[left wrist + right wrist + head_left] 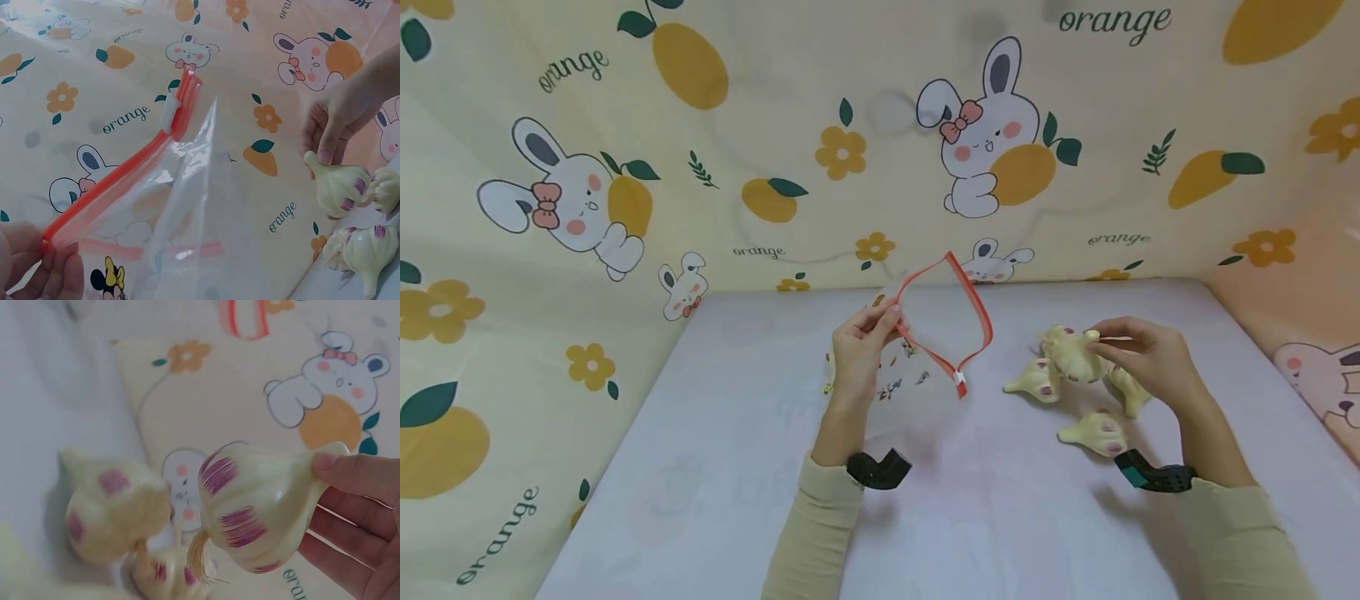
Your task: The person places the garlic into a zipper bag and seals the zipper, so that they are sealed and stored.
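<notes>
Between thumb and fingers, my left hand (pixel 859 354) pinches the red zip edge of a clear plastic zip bag (pixel 979 310) printed with small cartoon figures. The bag's mouth gapes wide, and a white slider (pixel 170 112) sits near one end of the zip. On the right, my right hand (pixel 1153 358) holds a garlic bulb (pixel 259 506) by its stem, above the table; it is pale with purple patches and a tuft of roots. More bulbs lie below and around it: one to the left (pixel 1036 382), one nearer me (pixel 1097 433), one partly under the hand (pixel 1126 390).
A white-covered table (pixel 700 500) spreads beneath both hands. Behind it and at the sides hangs a cream curtain (pixel 865 67) with rabbits and oranges. Each wrist wears a black camera band, the left (pixel 878 470) and the right (pixel 1153 475).
</notes>
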